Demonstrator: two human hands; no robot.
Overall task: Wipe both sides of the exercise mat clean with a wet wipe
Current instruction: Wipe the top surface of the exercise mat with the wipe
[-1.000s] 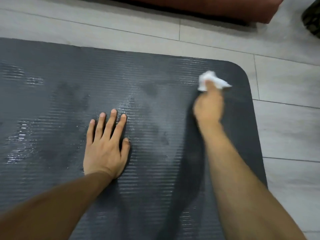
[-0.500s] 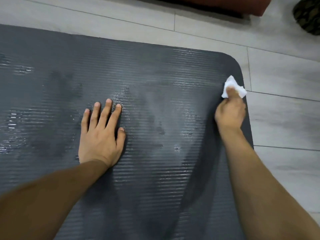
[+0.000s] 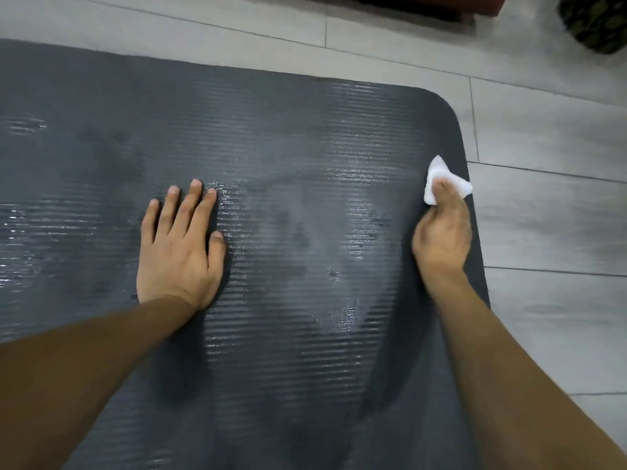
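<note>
A dark grey ribbed exercise mat [image 3: 278, 137] lies flat on the floor and fills most of the view, with wet shiny streaks across its middle. My left hand [image 3: 179, 249] rests flat on the mat, palm down, fingers spread slightly. My right hand [image 3: 442, 235] is at the mat's right edge, closed on a crumpled white wet wipe [image 3: 441, 179] that it presses against the mat. The wipe sticks out past my fingertips, close to the mat's rounded far right corner.
Pale grey floor tiles [image 3: 543, 232] surround the mat on the far and right sides. A reddish-brown item [image 3: 475, 5] lies at the top edge, and a dark green patterned object [image 3: 597, 22] sits in the top right corner.
My right hand has carried the wipe rightward and toward me, from the mat's far middle-right area to its right edge. My left hand has stayed flat in place.
</note>
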